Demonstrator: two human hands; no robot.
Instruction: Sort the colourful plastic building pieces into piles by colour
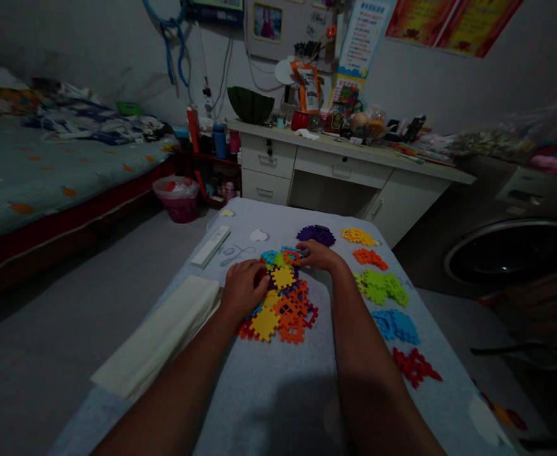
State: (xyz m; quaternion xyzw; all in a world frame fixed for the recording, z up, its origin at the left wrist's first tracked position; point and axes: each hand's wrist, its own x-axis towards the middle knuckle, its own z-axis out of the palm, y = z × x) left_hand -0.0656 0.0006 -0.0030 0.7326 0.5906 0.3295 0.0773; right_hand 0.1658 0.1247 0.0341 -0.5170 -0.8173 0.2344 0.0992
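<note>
A mixed pile of interlocking plastic building pieces (271,301) with notched edges lies on the cloth-covered table, in yellow, orange, red, blue, green and purple. My left hand (247,285) rests against the pile's left side, its fingers curled over the edge; what they hold, if anything, is hidden. At the pile's far right edge, my right hand (319,255) has thumb and forefinger drawn together beside an orange piece (291,256). Whatever sits between those fingers is too dark to make out. A yellow square piece (282,277) lies on top between both hands.
Single-colour groups line the right side: purple (316,235), yellow (358,237), orange (370,258), green (383,287), blue (396,326) and red (416,367). Leftward lie a white box (210,247) and folded pale cloth (164,332). Beyond stand a desk (268,158) and washing machine (511,234).
</note>
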